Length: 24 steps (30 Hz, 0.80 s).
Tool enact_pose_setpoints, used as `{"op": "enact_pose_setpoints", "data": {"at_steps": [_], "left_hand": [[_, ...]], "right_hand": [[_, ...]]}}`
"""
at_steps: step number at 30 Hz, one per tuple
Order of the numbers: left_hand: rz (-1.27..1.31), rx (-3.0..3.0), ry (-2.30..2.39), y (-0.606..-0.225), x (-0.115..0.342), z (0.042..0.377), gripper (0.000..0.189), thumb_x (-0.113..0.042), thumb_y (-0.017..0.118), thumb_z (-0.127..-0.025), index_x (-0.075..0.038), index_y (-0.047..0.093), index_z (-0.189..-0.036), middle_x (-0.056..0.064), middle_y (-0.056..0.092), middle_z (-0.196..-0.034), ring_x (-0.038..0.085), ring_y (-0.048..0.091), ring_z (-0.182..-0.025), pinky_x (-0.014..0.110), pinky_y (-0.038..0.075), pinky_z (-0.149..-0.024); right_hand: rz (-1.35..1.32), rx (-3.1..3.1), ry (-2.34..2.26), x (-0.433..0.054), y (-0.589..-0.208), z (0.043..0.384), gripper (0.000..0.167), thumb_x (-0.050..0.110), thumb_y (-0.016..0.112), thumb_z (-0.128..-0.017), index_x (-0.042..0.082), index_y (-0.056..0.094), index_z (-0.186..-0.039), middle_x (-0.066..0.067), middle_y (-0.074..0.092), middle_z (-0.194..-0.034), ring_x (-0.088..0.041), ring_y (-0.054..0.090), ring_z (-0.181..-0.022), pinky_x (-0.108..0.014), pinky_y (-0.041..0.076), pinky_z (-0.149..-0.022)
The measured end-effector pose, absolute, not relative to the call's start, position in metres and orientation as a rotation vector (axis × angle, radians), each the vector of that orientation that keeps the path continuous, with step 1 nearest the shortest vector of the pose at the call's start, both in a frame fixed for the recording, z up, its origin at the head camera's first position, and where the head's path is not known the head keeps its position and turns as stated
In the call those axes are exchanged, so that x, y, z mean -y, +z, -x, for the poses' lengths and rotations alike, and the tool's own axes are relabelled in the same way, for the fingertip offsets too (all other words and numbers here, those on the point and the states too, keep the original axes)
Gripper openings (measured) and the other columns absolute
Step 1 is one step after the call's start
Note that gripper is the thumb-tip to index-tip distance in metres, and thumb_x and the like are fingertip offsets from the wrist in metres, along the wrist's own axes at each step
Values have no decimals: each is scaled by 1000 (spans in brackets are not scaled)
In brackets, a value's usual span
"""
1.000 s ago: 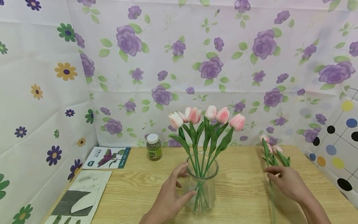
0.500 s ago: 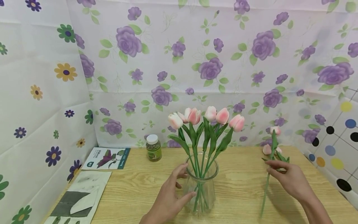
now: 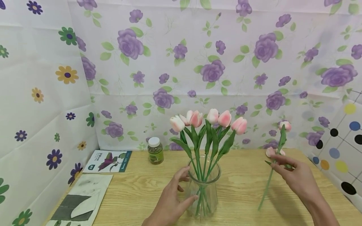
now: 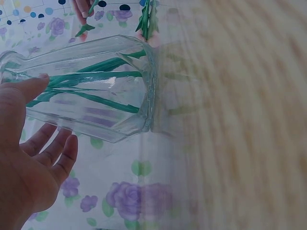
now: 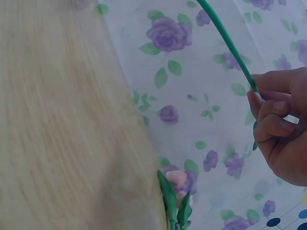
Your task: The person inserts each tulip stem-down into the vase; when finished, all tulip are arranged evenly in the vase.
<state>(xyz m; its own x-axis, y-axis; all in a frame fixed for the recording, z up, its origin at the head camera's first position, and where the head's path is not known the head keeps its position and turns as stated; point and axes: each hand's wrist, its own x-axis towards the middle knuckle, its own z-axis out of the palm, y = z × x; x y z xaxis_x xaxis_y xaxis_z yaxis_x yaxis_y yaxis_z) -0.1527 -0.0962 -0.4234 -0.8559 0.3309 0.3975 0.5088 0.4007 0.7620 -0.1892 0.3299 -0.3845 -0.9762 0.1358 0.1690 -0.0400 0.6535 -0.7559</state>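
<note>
A clear glass vase (image 3: pixel 212 194) stands at the middle of the table, with several pink-and-white tulips (image 3: pixel 224 118) in it, stems crossing inside. My left hand (image 3: pixel 172 197) holds the vase from its left, thumb in front and fingers behind; the left wrist view shows the thumb across the glass (image 4: pixel 105 88). To the right, my right hand (image 3: pixel 297 177) pinches a single tulip (image 3: pixel 282 138) by its green stem between thumb and index finger. This flower tilts, bloom up and stem end toward lower left. Behind that hand lie other loose tulips (image 3: pixel 270 152), partly hidden.
A jar with a white lid (image 3: pixel 156 151) stands at the back left. Left of it lies a booklet with a plant picture (image 3: pixel 107 160), and nearer, a flat white-and-grey packet (image 3: pixel 79 201). Flower-printed sheets (image 3: pixel 169 62) hang behind the table and at its left side.
My right hand has lifted a tulip off the loose ones, raising its bloom and swinging its stem end to the left. The left hand has stayed at the vase.
</note>
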Motion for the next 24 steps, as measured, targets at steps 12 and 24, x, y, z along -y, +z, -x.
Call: {"op": "enact_pose_setpoints", "data": {"at_steps": [12, 24], "left_hand": [[761, 2475, -1443, -424, 96, 154, 82, -28, 79, -98, -29, 29, -163, 3, 52, -156, 32, 62, -126, 36, 57, -88], [746, 2461, -1447, -422, 96, 152, 82, -31, 79, -98, -34, 30, -162, -1, 53, -155, 30, 63, -125, 35, 56, -87]], "right_hand": [[1, 2559, 1295, -316, -366, 184, 53, 43, 73, -100, 16, 66, -146, 15, 63, -111, 20, 59, -98, -22, 57, -68], [79, 2515, 1337, -302, -345, 182, 53, 49, 72, -100, 17, 69, -141, 18, 64, -111, 20, 60, -96, -23, 58, -69]]}}
